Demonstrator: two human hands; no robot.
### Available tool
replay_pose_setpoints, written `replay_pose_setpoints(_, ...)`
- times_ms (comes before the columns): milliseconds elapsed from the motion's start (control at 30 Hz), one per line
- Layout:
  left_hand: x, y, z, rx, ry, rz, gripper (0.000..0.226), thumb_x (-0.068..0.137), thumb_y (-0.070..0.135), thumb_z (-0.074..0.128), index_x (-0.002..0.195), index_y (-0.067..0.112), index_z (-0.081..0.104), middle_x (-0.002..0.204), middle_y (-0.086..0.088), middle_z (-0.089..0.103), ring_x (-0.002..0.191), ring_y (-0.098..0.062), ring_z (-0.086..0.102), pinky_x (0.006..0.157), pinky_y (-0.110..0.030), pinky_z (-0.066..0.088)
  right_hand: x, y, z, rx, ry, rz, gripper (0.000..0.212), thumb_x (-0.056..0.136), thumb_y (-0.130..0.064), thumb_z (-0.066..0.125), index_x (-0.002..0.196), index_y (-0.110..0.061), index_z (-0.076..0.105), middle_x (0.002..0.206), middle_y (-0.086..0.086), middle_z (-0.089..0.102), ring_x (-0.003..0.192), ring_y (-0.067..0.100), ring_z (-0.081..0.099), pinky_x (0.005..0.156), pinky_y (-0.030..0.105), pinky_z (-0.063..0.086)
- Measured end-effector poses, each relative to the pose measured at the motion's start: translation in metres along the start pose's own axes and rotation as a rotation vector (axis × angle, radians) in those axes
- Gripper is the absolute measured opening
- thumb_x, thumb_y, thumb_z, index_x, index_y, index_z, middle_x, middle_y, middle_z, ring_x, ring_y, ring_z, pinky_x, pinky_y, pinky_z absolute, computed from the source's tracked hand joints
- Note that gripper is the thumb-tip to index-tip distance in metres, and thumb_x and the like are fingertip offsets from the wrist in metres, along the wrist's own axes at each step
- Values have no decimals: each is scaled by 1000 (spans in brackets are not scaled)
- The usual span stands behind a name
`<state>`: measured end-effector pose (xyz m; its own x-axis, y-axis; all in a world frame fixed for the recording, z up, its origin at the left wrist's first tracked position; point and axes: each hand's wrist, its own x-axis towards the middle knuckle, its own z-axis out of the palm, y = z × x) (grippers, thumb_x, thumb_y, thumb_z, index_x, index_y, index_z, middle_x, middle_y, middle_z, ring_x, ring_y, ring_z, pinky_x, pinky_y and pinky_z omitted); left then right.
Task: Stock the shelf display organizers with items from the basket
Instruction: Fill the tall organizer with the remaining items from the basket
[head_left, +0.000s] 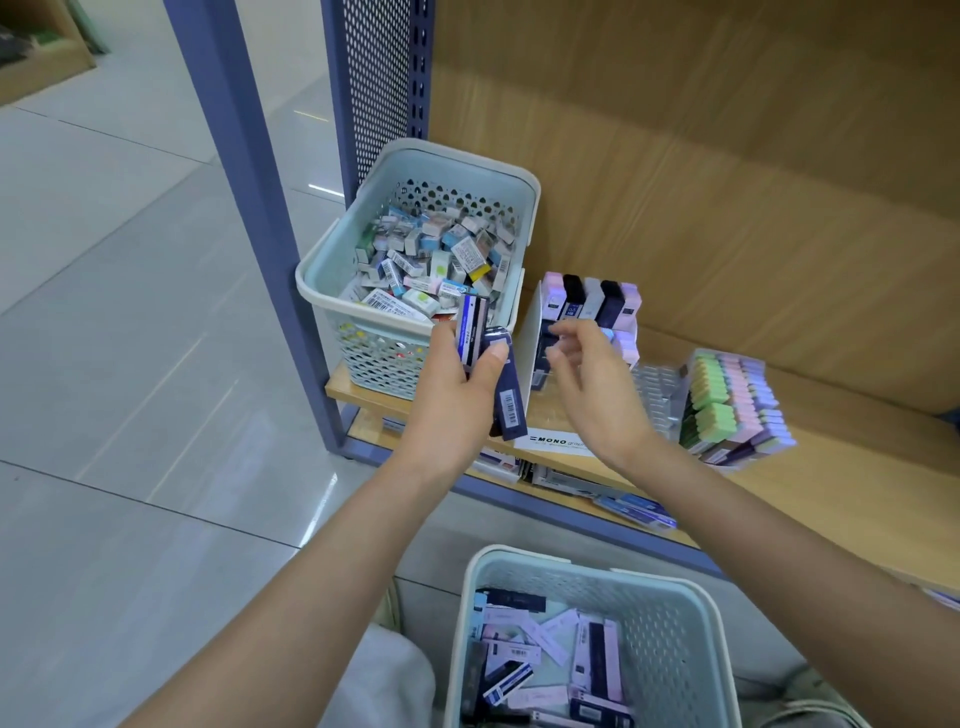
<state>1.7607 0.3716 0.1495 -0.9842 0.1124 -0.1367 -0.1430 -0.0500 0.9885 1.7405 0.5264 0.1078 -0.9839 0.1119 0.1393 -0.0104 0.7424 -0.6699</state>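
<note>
Shelf basket (379, 358) and lower basket (670, 639), two in all, left hand (457, 384) gripping at least two slim boxes (508, 397), right hand (592, 387) slack, empty, before white organizer (530, 343), wooden shelf (831, 467), grey tiled floor (130, 364)

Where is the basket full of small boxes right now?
Head view: the basket sits at the left end of the wooden shelf, against the blue upright, just left of the white MONO display organizer.

left hand (457, 396) gripping, right hand (598, 400) relaxed

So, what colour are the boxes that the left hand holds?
The boxes in the left hand are mostly navy blue; head view.
</note>
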Motion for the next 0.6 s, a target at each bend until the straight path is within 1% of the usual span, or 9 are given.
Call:
replay_pose_setpoints(67, -2, 1, 1, -4, 8, -1, 13, 98, 19, 45, 111, 20, 43, 89, 7, 54, 63, 7, 54, 47, -6, 42, -22, -15, -11, 243, -99, -11, 24, 96, -23, 48, 120, -25, 45, 101, -12, 55, 91, 8, 58, 84, 26, 48)
replay_pose_setpoints(167, -6, -1, 6, 28, -1, 6, 15, 95, 21, 52, 110, 19, 48, 92, 5, 61, 69, 5, 59, 57, -9, 47, -48, -31, -27, 345, -250, -22, 40, 89, -22, 61, 123, -31, 40, 109, -9, 56, 89, 4, 61, 80, 19, 51)
replay_pose_setpoints(233, -9, -1, 13, 62, -22, 2, 19, 93, 21, 57, 109, 12, 52, 95, -5, 66, 80, -9, 66, 69, -25, 56, -55, -37, -33, 329, -254, -21, 50, 85, -18, 67, 124, -29, 37, 105, -6, 56, 80, 4, 60, 74, 17, 51)
replay_pose_setpoints(267, -12, 0, 16, 75, -37, 1, 21, 91, 20, 59, 109, 11, 54, 94, -7, 67, 83, -16, 66, 72, -32, 57, -56, -38, -35, 305, -231, -32, 53, 83, -16, 69, 124, -28, 37, 100, -5, 57, 75, 5, 59, 71, 18, 51)
replay_pose_setpoints(300, -14, 1, 19, 75, -51, 11, 20, 90, 19, 61, 108, 11, 56, 91, -5, 67, 82, -14, 66, 70, -30, 56, -56, -40, -36, 281, -206, -50, 54, 82, -16, 70, 124, -28, 37, 94, -5, 58, 71, 6, 59, 68, 18, 51)
replay_pose_setpoints(367, -16, 4, 22, 61, -84, 35, 16, 89, 17, 62, 104, 13, 58, 80, 5, 64, 68, 3, 62, 59, -14, 50, -57, -40, -41, 249, -178, -78, 51, 83, -15, 70, 121, -31, 39, 84, -5, 58, 66, 6, 58, 66, 19, 50)
replay_pose_setpoints(400, -17, 6, 22, 49, -105, 31, 15, 89, 16, 62, 103, 13, 59, 78, 7, 64, 63, 6, 60, 55, -11, 47, -58, -40, -43, 249, -174, -78, 49, 83, -16, 69, 118, -32, 40, 83, -4, 60, 65, 7, 60, 67, 22, 52)
replay_pose_setpoints(500, -17, 10, 23, 36, -173, 6, 13, 93, 16, 56, 106, 17, 59, 84, 4, 66, 61, 6, 61, 52, -10, 46, -58, -35, -51, 318, -188, -36, 38, 88, -17, 63, 118, -29, 43, 90, 2, 65, 75, 17, 67, 73, 36, 56)
replay_pose_setpoints(600, -18, 13, 24, 39, -180, 1, 14, 97, 15, 48, 95, 27, 56, 82, 10, 63, 57, 12, 57, 48, -5, 41, -51, -27, -57, 441, -127, 15, 20, 96, -15, 49, 113, -25, 44, 93, -2, 69, 84, 16, 69, 72, 38, 58)
